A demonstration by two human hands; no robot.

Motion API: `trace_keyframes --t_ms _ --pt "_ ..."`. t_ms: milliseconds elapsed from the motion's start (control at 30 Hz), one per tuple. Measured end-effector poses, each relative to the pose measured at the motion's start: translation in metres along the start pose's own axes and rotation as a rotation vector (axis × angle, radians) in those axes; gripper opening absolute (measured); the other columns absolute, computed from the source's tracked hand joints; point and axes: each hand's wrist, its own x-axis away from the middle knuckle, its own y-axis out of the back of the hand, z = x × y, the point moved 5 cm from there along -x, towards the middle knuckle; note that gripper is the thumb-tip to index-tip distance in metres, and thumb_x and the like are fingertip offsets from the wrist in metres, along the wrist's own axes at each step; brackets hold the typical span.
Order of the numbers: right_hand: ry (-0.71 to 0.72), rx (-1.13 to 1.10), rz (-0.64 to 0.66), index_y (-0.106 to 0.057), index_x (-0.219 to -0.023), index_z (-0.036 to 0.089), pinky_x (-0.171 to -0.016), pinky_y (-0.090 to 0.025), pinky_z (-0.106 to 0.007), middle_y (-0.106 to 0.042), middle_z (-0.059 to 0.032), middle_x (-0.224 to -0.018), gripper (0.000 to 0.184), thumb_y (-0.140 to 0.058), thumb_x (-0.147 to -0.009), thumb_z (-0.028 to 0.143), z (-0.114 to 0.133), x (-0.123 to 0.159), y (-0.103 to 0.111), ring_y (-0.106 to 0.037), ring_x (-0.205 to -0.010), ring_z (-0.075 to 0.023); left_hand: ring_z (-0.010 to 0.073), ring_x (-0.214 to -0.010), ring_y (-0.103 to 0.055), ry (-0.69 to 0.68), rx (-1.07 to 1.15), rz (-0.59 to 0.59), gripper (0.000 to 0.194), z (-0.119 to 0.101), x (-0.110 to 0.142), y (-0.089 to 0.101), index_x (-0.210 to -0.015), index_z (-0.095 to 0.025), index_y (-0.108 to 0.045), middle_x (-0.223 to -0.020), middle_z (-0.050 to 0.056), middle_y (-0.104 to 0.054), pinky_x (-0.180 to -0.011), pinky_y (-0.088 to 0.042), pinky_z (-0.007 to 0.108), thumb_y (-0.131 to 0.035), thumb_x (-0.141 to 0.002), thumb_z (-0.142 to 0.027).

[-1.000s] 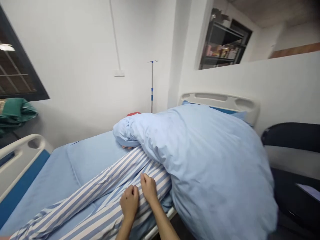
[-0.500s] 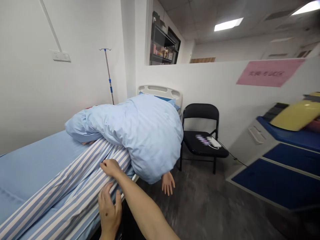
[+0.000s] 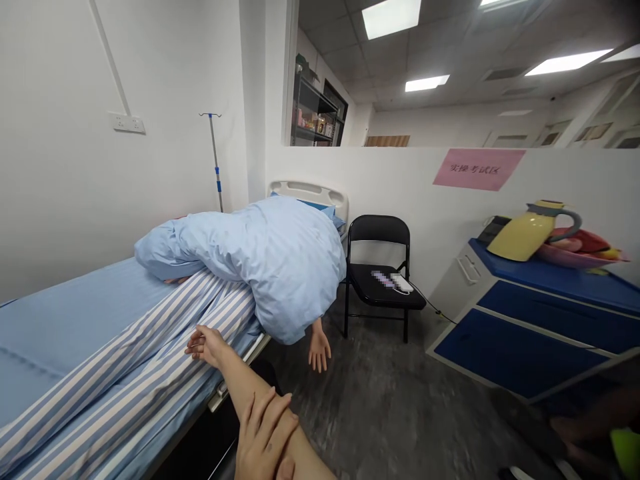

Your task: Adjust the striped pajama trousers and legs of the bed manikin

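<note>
My right hand [image 3: 206,345] is held over the striped trousers [image 3: 170,347] of a figure lying on the bed, its fingers loosely bent and apart with nothing in them. Whether it touches the cloth I cannot tell. Across my bare right forearm [image 3: 305,457] lies my left hand [image 3: 263,437], its fingers curled over the arm and its thumb on the near side. A bunched light blue quilt [image 3: 280,260] covers the figure's upper body. Below the quilt, a manikin-like hand [image 3: 319,350] hangs palm outward past the bed's edge.
Beside the bed headboard [image 3: 310,190] stands a black folding chair [image 3: 380,283] holding a white device. On the right, a blue-topped cabinet [image 3: 515,263] carries a yellow jug [image 3: 525,233] and a fruit bowl [image 3: 575,253]. An IV pole [image 3: 215,150] stands behind the bed.
My left hand has moved from beside the bed's edge onto my right forearm. My right hand has loosened from a fist. The view has turned right and up.
</note>
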Motion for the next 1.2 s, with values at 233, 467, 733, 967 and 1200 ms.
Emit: trace_keyframes --t_ms 233,467,733,967,1200 --pt "-0.177 -0.712 0.162 -0.05 -0.088 0.016 -0.06 -0.052 -0.039 -0.061 -0.012 -0.094 0.054 -0.033 -0.082 0.067 -0.007 0.037 -0.014 -0.063 -0.084 -0.0227 0.0254 -0.128 -0.039 -0.005 0.023 0.046 0.061 -0.014 0.017 0.017 -0.122 -0.024 -0.051 -0.127 0.008 -0.056 -0.107 -0.024 0.048 -0.017 -0.086 -0.059" --pt "-0.128 -0.821 0.161 -0.051 -0.09 0.017 -0.066 -0.052 -0.039 -0.06 -0.0139 -0.103 0.061 -0.029 -0.078 0.072 -0.006 0.049 -0.046 -0.06 -0.094 -0.025 0.0249 -0.127 -0.041 -0.132 -0.212 0.099 0.07 -0.024 0.046 0.04 -0.136 -0.02 -0.037 -0.128 0.013 -0.055 -0.105 -0.032 0.045 -0.015 -0.084 -0.061" --pt "-0.119 -0.765 0.204 -0.052 -0.092 0.018 -0.073 -0.051 -0.046 -0.061 -0.0123 -0.1 0.069 -0.02 -0.076 0.077 -0.006 0.062 -0.093 -0.06 -0.092 -0.0241 0.024 -0.12 -0.049 0.036 -0.256 -0.023 0.06 -0.032 0.061 0.062 -0.132 -0.025 -0.042 -0.119 0.011 -0.061 -0.105 -0.031 0.049 -0.025 -0.085 -0.058" --pt "-0.092 -0.839 0.366 -0.053 -0.1 0.017 -0.078 -0.045 -0.06 -0.058 -0.0148 -0.109 0.078 -0.018 -0.072 0.08 -0.006 0.08 -0.115 -0.058 -0.098 -0.0314 0.0227 -0.119 -0.049 0.067 -0.249 0.008 0.059 -0.031 0.067 0.067 -0.128 -0.019 -0.046 -0.116 0.012 -0.063 -0.109 -0.019 0.05 -0.016 -0.089 -0.052" --pt "-0.063 -0.84 0.51 -0.05 -0.112 0.018 -0.084 -0.041 -0.061 -0.053 -0.0152 -0.121 0.084 -0.005 -0.074 0.078 0.007 0.113 -0.135 -0.055 -0.105 -0.0315 0.0253 -0.117 -0.051 0.106 -0.228 0.018 0.047 -0.043 0.072 0.072 -0.128 -0.02 -0.046 -0.116 0.01 -0.063 -0.106 -0.025 0.053 -0.033 -0.085 -0.036"
